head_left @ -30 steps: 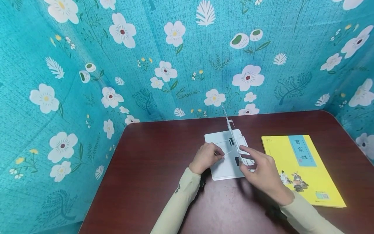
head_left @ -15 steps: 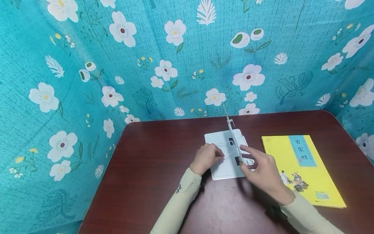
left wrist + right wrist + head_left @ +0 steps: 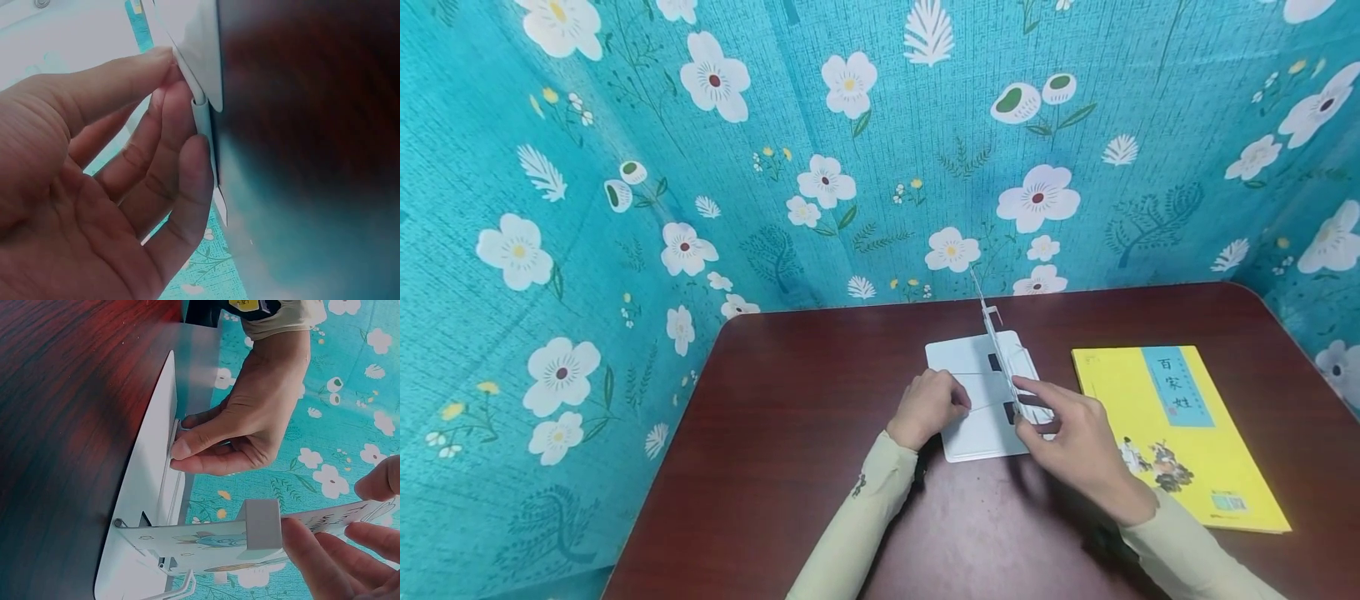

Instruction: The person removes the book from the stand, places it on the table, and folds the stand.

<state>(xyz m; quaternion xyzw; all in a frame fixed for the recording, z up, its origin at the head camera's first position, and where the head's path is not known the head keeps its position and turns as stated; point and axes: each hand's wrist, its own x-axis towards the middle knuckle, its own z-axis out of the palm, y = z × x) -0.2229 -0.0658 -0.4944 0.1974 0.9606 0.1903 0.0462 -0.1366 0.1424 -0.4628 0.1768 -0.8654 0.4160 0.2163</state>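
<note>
A white metal book stand stands on the table, its flat base point(image 3: 973, 433) lying down and its panel point(image 3: 997, 354) raised and seen edge-on in the head view. My left hand point(image 3: 928, 404) pinches a thin wire support leg point(image 3: 167, 487) between thumb and fingers, low against the base. In the left wrist view the thumb and fingers point(image 3: 187, 169) meet at this white rod. My right hand point(image 3: 1071, 433) grips the panel's near edge, and printed drawings show on the panel in the right wrist view. A white block-shaped piece point(image 3: 262, 525) sits on the panel beside those fingers.
A yellow book point(image 3: 1180, 450) with a blue title label lies to the right, partly under the right forearm. The dark red table point(image 3: 790, 433) meets a teal flowered cloth point(image 3: 865, 208) at its back and left edges.
My left hand has drawn slightly left and down, and the wire leg with it now lies closer to the base. The right hand and the panel stay about where they were.
</note>
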